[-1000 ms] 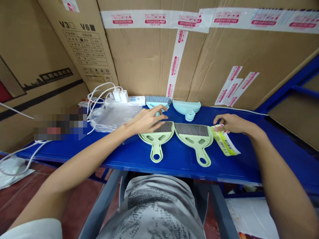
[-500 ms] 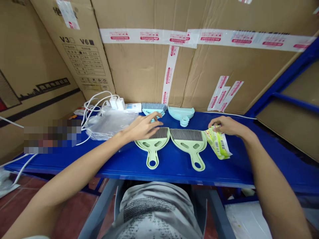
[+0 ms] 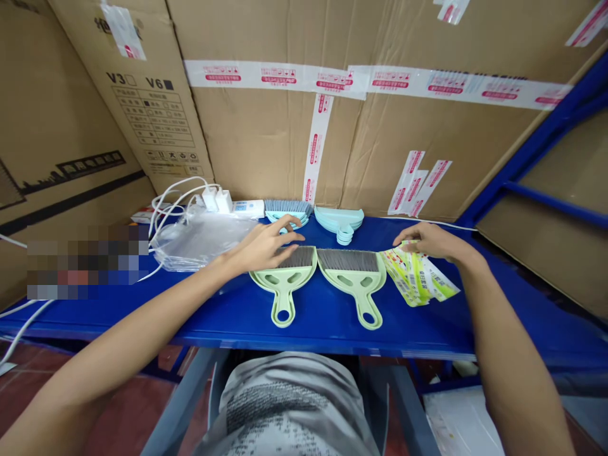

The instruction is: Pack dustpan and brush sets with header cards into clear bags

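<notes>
My left hand [image 3: 270, 246] hovers at the bristle end of the left light-green dustpan with its brush [image 3: 284, 286]. Its fingers are apart and hold nothing; whether they touch the grey bristles I cannot tell. Beside that set lies a second light-green dustpan and brush [image 3: 357, 285], handle toward me. My right hand [image 3: 430, 240] pinches the upper end of several green and white printed slips [image 3: 417, 278]. They hang fanned out just right of the second set, and their top is partly hidden by the fingers.
Behind stand a light-blue brush [image 3: 288, 212] and stacked light-blue dustpans [image 3: 339, 220]. Clear plastic bags [image 3: 204, 239] lie at the left near white chargers [image 3: 217, 200] and cables. A cardboard wall [image 3: 266, 145] closes off the back of the blue table [image 3: 323, 339].
The printed slips have spread wider, with their lower ends fanning to the right. My left hand stays over the left green set. The whole view has shifted slightly.
</notes>
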`<state>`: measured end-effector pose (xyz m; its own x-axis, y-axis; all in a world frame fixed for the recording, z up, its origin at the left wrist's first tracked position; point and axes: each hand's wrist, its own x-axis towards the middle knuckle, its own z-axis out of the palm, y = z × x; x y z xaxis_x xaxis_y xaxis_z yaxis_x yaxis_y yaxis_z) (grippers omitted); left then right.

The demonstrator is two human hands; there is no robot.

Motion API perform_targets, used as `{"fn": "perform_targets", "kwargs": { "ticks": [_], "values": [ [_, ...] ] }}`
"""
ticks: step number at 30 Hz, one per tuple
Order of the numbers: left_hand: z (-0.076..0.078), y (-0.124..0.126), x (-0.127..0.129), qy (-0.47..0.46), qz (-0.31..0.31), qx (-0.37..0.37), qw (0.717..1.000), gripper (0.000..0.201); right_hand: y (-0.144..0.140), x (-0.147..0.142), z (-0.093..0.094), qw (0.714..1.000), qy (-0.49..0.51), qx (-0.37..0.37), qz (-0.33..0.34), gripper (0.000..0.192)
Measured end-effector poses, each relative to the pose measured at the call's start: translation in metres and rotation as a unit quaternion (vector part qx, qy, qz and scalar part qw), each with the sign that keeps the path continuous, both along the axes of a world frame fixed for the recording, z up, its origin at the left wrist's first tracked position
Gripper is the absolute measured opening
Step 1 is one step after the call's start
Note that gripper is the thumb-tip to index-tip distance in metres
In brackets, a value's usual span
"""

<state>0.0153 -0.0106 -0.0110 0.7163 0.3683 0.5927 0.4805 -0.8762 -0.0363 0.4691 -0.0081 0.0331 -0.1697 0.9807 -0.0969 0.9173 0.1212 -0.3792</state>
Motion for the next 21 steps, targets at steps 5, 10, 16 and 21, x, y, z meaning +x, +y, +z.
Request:
{"fn": "perform_targets", "kwargs": {
  "ticks": [5, 10, 16, 21],
  "values": [
    [0.001, -0.002, 0.002, -0.049, -0.014, -0.045, 0.998, 0.025, -0.012, 0.012, 0.018, 0.996, 0.065, -0.019, -0.055, 0.047],
    [0.007, -0.002, 0.009, -0.212, -0.078, -0.248, 0.942, 0.021, -0.026, 0.017, 0.039, 0.933, 0.281, 0.151, -0.166, 0.045],
    [0.009, -0.001, 0.015, -0.306, -0.213, -0.493, 0.786, 0.040, -0.037, -0.092, 0.019, 0.849, 0.518, 0.104, -0.013, 0.039],
    [0.001, -0.012, 0.026, -0.288, -0.254, -0.624, 0.680, 0.055, -0.051, -0.155, -0.012, 0.837, 0.537, 0.047, 0.092, 0.036]
  ]
}}
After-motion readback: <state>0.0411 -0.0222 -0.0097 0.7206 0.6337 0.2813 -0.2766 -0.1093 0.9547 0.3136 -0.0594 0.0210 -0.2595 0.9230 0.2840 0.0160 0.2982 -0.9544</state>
